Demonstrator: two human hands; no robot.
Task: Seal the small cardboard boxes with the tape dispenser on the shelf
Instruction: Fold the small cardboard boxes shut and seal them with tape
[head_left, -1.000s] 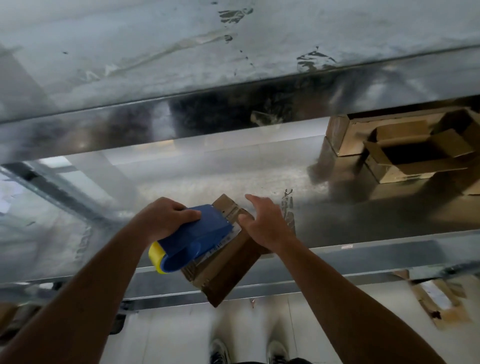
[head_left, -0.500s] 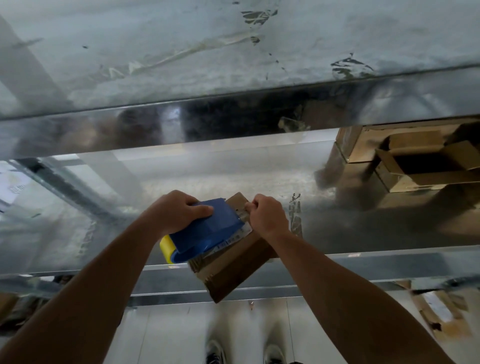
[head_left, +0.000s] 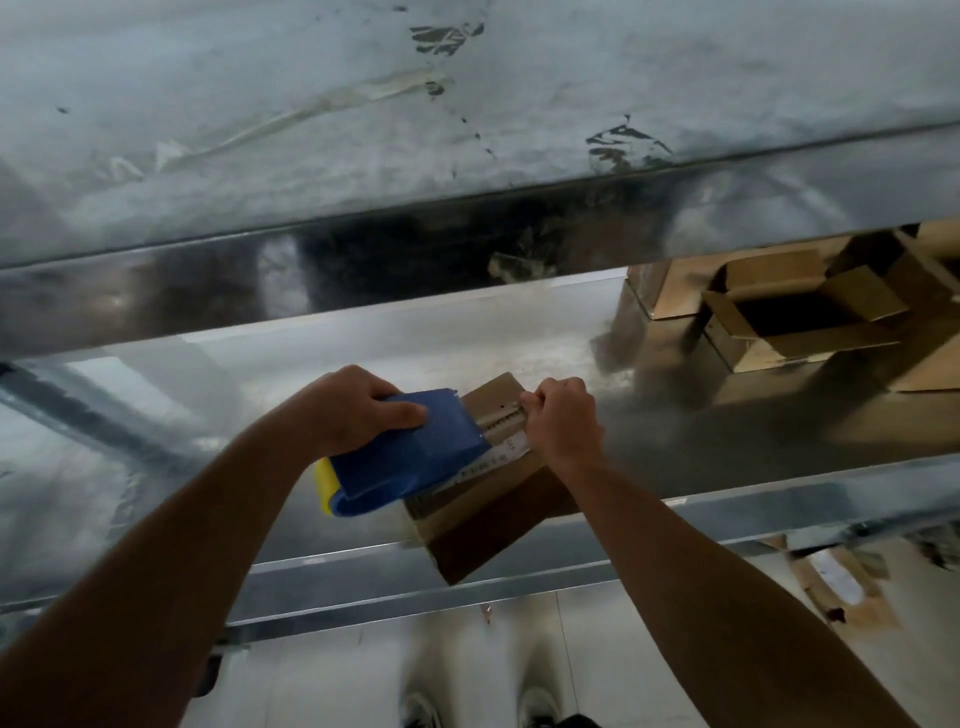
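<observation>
gripping the blue tape dispenser (head_left: 410, 457) from above, the left hand (head_left: 358, 410) is wrapping its fingers over the housing with the thumb lying along the near side, and it is pressing the tool onto the top of the small cardboard box (head_left: 483, 525). the box is lying at a slant on the front part of the metal shelf (head_left: 727, 431), its near corner hanging out past the shelf lip towards the person. the right hand (head_left: 566, 421) is sitting at the box's far right end, fingers curled tight into a near fist. it seems to be pinching or pinning the tape end right by the toothed blade (head_left: 500, 419), though what lies between the fingertips is hidden. a pale strip of tape (head_left: 506, 451) is showing between the dispenser's mouth and that hand.

the line of that strip is what the next move is turning on. it is running, along what looks like the box's long axis, from the far right under the right hand down to the near left under the dispenser. the left hand is lying on the near-left side, so a pull would likely be going towards the person's left, away from the anchoring right hand. by this reading, the sealing of this box is under way, not finished. more boxes (head_left: 789, 322), flaps open, are sitting well apart at the back right of the shelf.
</observation>
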